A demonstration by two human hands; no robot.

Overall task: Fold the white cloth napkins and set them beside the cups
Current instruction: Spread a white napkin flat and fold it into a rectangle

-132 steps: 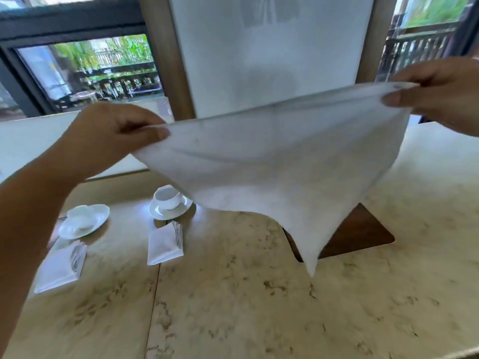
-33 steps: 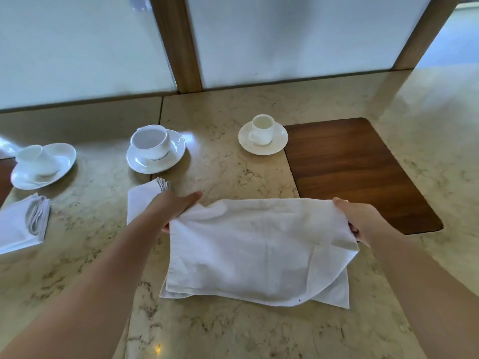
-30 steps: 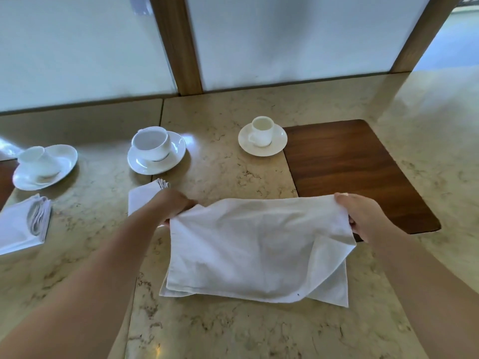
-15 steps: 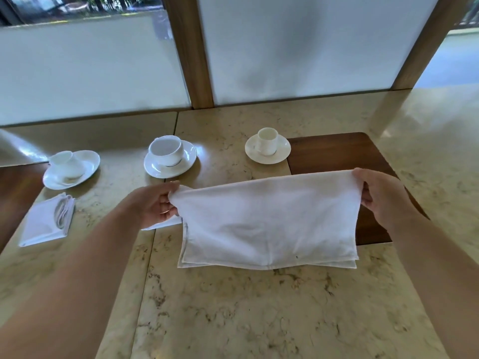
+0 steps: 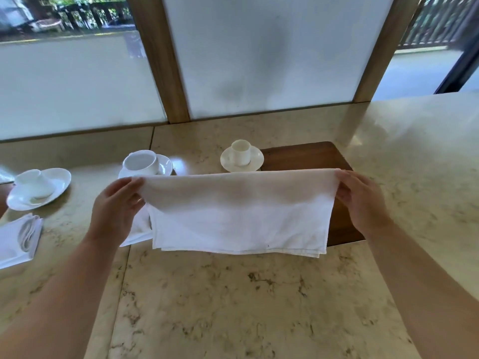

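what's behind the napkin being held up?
The held napkin hides part of the wooden board and most of a folded napkin by the left hand. Two cups' saucers peek above its top edge. The counter directly behind is covered.

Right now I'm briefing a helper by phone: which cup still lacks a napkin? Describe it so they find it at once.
On the marble table, find the dark wooden inlay. The small cup sits on its saucer against the inlay's left edge. It is the narrowest, straight-sided cup, and no folded napkin lies beside it yet.
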